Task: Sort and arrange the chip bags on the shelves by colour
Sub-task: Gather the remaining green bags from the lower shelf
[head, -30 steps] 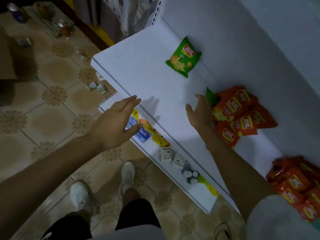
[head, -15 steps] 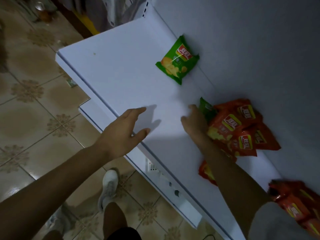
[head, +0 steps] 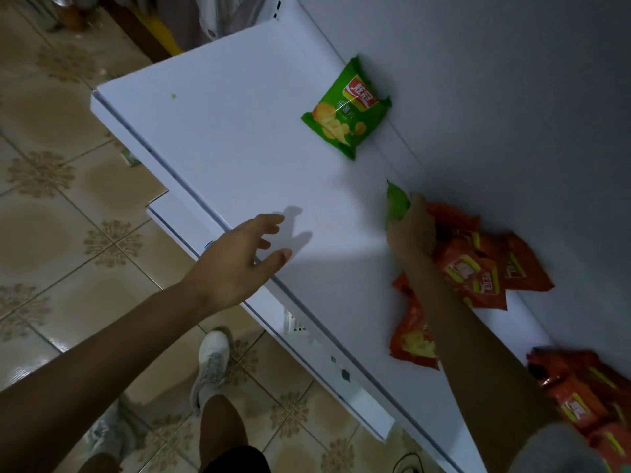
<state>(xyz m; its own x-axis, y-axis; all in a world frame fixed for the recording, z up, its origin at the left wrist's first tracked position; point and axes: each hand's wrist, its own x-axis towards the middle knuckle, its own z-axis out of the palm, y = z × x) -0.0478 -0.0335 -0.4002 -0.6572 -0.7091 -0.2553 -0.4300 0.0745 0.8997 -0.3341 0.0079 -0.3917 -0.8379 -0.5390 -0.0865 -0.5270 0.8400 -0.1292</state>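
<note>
Shelving of white metal fills the middle of the frame. A broad flat shelf [head: 239,148] is seen running from upper left to lower right. It is closed at the rear by a plain white back panel [head: 495,97] in the upper right. Patterned beige floor tiles [head: 51,216] are seen along the left side and the bottom. A narrower lower shelf [head: 181,220] juts out beneath the front edge [head: 160,155] at centre left, and a white shoe [head: 211,360] is planted on the tiles at bottom centre.

One green bag [head: 345,110] lies flat at upper centre, its far side against the foot of the back panel. A second green bag [head: 396,204] is found at centre right, at the left end of a heap of orange bags [head: 478,268]. Its corner stands up above the right hand [head: 411,233], whose fingers are curled onto it (the grip itself is hidden by the back of the hand). One loose orange bag [head: 413,332] lies partly under the right forearm, and a further orange heap [head: 587,397] is seen at the lower right corner. The left hand [head: 235,264] is held over the front edge at centre, fingers spread and relaxed, nothing held.

Wide bare shelf is left from the upper-left corner to the centre. Toward the right, the room is narrowed by the orange bags against the panel.
</note>
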